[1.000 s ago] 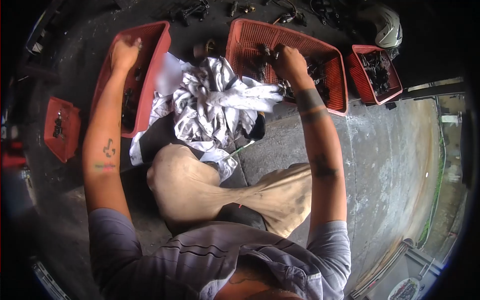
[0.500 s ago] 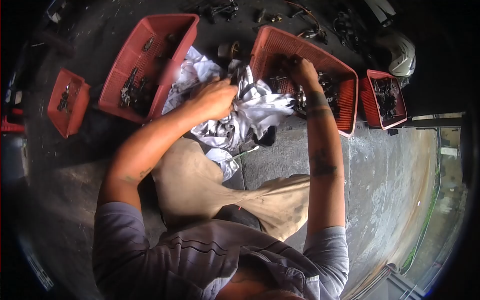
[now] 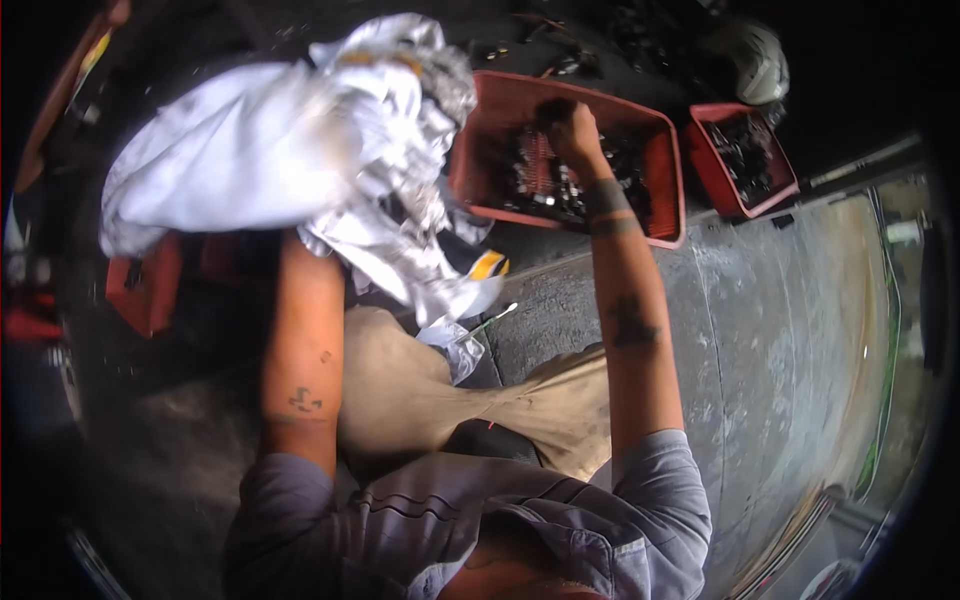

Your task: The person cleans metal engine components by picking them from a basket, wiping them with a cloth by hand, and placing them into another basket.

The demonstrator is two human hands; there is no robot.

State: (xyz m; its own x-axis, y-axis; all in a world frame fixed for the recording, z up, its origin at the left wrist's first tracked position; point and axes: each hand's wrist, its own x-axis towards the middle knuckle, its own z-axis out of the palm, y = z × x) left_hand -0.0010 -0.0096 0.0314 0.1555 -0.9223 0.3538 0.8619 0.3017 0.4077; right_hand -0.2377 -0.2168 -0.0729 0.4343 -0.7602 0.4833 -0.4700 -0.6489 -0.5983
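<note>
A bundle of white cloth (image 3: 240, 150), smeared by motion, hangs raised at the upper left with grey and yellow patches on it. My left hand (image 3: 335, 150) is mostly hidden in its folds and grips it. My right hand (image 3: 577, 135) is closed above a red plastic basket (image 3: 500, 212). Something dark shows by its fingertips, too unclear to name. Several small metal parts (image 3: 525, 180) lie inside that basket.
A smaller red basket (image 3: 788, 194) of dark metal parts stands at the right, near a white helmet (image 3: 765, 65). Another small red basket (image 3: 150, 300) is partly covered by the cloth at the left. A clear plastic bag (image 3: 460, 352) lies by my knee.
My left hand has lifted the white cloth up and to the left, and it now covers the large left basket. My right hand stays over the same basket.
</note>
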